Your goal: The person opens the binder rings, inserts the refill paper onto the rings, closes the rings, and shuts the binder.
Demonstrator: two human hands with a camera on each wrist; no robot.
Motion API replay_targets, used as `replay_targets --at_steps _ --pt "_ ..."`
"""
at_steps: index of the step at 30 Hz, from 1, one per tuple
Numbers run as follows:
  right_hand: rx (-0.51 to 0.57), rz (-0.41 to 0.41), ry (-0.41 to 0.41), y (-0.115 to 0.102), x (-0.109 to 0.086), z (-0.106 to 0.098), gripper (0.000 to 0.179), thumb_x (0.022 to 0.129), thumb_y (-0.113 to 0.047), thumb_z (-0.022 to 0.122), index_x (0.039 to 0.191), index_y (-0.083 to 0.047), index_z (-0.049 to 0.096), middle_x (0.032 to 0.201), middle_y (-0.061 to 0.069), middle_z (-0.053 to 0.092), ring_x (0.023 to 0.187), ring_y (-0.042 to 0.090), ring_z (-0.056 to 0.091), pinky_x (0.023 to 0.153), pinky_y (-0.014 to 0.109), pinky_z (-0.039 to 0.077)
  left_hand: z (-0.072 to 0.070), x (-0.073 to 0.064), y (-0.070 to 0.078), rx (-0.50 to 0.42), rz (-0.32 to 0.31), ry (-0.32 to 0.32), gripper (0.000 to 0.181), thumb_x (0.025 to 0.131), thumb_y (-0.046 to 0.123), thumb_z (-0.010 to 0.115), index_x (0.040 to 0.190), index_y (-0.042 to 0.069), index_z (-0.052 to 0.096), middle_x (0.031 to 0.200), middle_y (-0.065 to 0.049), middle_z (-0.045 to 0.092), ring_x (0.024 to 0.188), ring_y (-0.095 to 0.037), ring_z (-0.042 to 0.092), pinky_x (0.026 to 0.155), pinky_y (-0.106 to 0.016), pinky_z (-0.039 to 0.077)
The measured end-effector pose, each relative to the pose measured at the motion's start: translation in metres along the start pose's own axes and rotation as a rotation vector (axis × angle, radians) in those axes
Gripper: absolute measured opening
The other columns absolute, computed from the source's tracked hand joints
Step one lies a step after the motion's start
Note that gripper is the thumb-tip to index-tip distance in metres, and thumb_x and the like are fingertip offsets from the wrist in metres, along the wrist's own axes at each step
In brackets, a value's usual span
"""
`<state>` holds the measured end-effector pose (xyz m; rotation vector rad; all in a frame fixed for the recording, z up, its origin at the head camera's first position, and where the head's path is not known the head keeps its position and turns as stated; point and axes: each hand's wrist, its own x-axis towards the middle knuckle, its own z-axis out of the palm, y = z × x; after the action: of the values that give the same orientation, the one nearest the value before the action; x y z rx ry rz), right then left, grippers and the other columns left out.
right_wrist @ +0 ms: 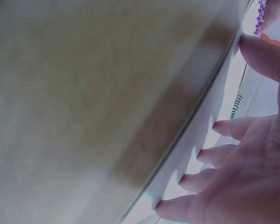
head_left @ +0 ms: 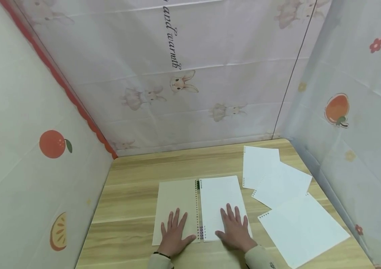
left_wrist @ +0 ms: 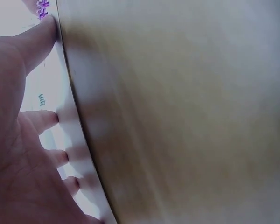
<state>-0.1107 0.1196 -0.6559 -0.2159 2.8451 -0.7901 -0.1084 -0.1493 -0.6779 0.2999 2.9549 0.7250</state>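
An opened loose-leaf notebook lies in the middle of the table, its tan cover (head_left: 176, 196) on the left and a stack of white punched paper (head_left: 219, 196) on the right. A short green binder coil (head_left: 198, 185) joins the two at the top, and a purple one (head_left: 201, 232) near the bottom. My left hand (head_left: 173, 234) rests flat on the cover's lower part, fingers spread. On the paper's lower right part, my right hand (head_left: 235, 228) lies flat with fingers straight. Both wrist views show the palms, with the purple coil (left_wrist: 43, 8) and green coil (right_wrist: 236, 106) beyond.
Right of the notebook lie loose white punched sheets: one at the back (head_left: 259, 164), one overlapping it (head_left: 284, 185) and one nearer the front (head_left: 303, 229). Printed fabric walls (head_left: 183, 123) close in the wooden table (head_left: 123, 209) at the back and both sides.
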Motion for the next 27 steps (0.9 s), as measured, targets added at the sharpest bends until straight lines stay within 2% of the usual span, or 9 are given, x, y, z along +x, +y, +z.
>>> replay_targets --at_steps 5,9,14,17,19,23,27 --pt "0.008 0.003 -0.037 0.006 -0.003 -0.003 0.084 0.091 -0.043 0.073 0.158 -0.006 0.039 0.171 0.023 0.021 0.157 0.054 0.011 0.117 0.081 0.007 -0.004 -0.003 0.005 -0.011 -0.012 -0.037 0.092 0.087 0.059 0.074 0.158 0.011 0.041 0.172 -0.022 0.019 0.158 -0.05 0.013 0.113 -0.085 0.008" --pt "0.018 -0.018 -0.045 0.018 -0.011 -0.011 0.081 0.091 -0.041 0.074 0.154 -0.001 0.043 0.167 0.028 0.028 0.153 0.058 0.019 0.115 0.082 0.016 -0.005 -0.005 0.011 -0.032 -0.008 -0.057 0.089 0.088 0.054 0.076 0.156 0.009 0.043 0.171 -0.025 0.019 0.157 -0.051 0.013 0.115 -0.083 0.009" --pt "0.101 -0.045 0.022 0.043 -0.024 -0.037 0.068 0.092 -0.033 0.075 0.144 0.005 0.053 0.152 0.032 0.048 0.144 0.056 0.04 0.117 0.072 0.029 -0.003 0.003 0.029 -0.05 0.072 -0.019 0.077 0.09 0.044 0.076 0.152 0.007 0.048 0.168 -0.026 0.027 0.155 -0.052 0.02 0.117 -0.08 0.014" --pt "0.155 -0.023 0.066 0.061 -0.028 -0.056 0.06 0.093 -0.031 0.074 0.139 0.005 0.058 0.142 0.03 0.059 0.135 0.05 0.053 0.115 0.065 0.039 -0.003 0.014 0.046 -0.045 0.134 0.014 0.065 0.094 0.039 0.073 0.147 0.007 0.053 0.165 -0.024 0.036 0.154 -0.047 0.03 0.12 -0.073 0.022" --pt "0.17 0.024 0.069 0.071 -0.031 -0.07 0.056 0.096 -0.031 0.072 0.138 0.004 0.059 0.14 0.028 0.061 0.132 0.049 0.056 0.111 0.064 0.043 -0.003 0.021 0.059 -0.04 0.173 0.04 0.056 0.096 0.035 0.072 0.142 0.007 0.059 0.16 -0.021 0.044 0.15 -0.042 0.039 0.12 -0.066 0.031" --pt "0.173 0.141 0.067 0.098 -0.038 -0.094 0.058 0.102 -0.036 0.062 0.143 0.005 0.053 0.145 0.033 0.055 0.136 0.053 0.05 0.111 0.067 0.041 -0.004 0.034 0.09 -0.027 0.244 0.079 0.039 0.098 0.031 0.071 0.13 0.011 0.068 0.147 -0.013 0.06 0.138 -0.031 0.056 0.112 -0.054 0.046" --pt "0.155 0.246 0.08 0.136 -0.046 -0.114 0.066 0.104 -0.04 0.057 0.147 0.009 0.046 0.15 0.039 0.044 0.141 0.058 0.04 0.114 0.069 0.036 -0.001 0.045 0.124 -0.005 0.363 0.053 0.032 0.099 0.03 0.069 0.126 0.014 0.069 0.138 -0.009 0.065 0.128 -0.026 0.063 0.107 -0.044 0.052"
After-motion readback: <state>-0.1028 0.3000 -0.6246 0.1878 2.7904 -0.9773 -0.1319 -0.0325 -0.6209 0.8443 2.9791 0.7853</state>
